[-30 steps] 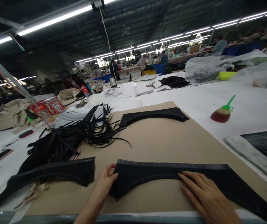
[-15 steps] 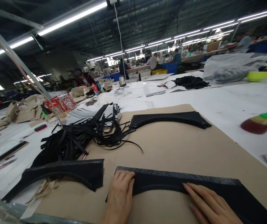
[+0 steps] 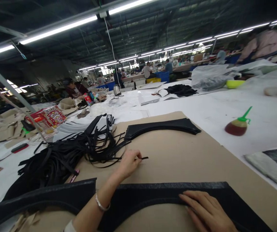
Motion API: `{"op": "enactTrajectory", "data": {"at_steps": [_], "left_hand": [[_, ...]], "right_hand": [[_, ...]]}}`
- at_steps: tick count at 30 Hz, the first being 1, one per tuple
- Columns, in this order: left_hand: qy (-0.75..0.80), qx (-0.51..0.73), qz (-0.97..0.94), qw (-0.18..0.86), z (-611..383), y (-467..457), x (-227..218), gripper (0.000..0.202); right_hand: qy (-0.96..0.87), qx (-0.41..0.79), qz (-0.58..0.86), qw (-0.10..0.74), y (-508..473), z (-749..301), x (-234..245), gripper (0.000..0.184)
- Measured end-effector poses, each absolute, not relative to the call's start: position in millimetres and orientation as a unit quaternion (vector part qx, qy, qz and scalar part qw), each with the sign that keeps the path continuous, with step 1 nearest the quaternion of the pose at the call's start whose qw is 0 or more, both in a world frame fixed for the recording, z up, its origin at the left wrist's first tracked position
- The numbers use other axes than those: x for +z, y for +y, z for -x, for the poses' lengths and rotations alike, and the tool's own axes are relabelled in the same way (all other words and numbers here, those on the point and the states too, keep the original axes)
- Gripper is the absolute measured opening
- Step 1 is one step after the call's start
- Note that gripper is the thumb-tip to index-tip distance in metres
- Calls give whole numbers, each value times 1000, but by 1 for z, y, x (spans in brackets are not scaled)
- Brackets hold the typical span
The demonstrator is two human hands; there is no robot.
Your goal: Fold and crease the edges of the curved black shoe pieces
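My left hand [image 3: 130, 162] pinches the end of a thin black strip [image 3: 145, 158] above the tan board [image 3: 167, 154], just right of a tangled pile of black strips [image 3: 68, 151]. Flat on the board lies a curved black panel [image 3: 157, 195] with a greyish band along its top edge. My right hand [image 3: 204, 206] rests on that panel with fingers stretched out, near its inner curve. A second curved black panel [image 3: 44, 193] lies to the left, partly behind my left forearm. Farther back is a stack of curved black pieces [image 3: 162, 127].
On the right stands a squeeze bottle [image 3: 236, 128] with a green spout and dark red liquid. A brush [image 3: 19, 148] and a red packet [image 3: 51, 117] are at left. Plastic bags [image 3: 211, 77] and a yellow-green bowl [image 3: 235, 84] lie at the back. Several people work in the distance.
My left hand has left the panel's left end, reached forward to the strip pile and taken hold of a strip. My right hand stays on the panel. The view has turned somewhat right.
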State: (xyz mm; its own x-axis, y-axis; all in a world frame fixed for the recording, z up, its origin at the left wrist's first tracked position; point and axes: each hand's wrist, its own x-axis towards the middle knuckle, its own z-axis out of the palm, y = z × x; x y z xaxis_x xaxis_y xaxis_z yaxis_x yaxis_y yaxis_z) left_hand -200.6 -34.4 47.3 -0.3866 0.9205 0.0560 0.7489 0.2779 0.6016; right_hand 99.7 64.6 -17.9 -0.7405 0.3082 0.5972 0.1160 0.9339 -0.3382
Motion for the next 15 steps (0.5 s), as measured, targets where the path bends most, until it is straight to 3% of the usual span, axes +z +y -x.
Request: {"op": "enactTrajectory", "data": {"at_steps": [4,7,10,15], "left_hand": [[730,330,-541,258,157,-35,66,9],[700,353,-540,305,128,-35,76,9],[688,367,-533,327,108,-36,83,10],[699,362,-506,352,113,-50,96,21]], "right_hand": [[-824,432,235,281,63,-75,10,36],[-728,594,248,235,61,-54,31,40],[-691,642,242,228,61,-44,46,35],[-653,659,276,251,84,-66,60,41]]}}
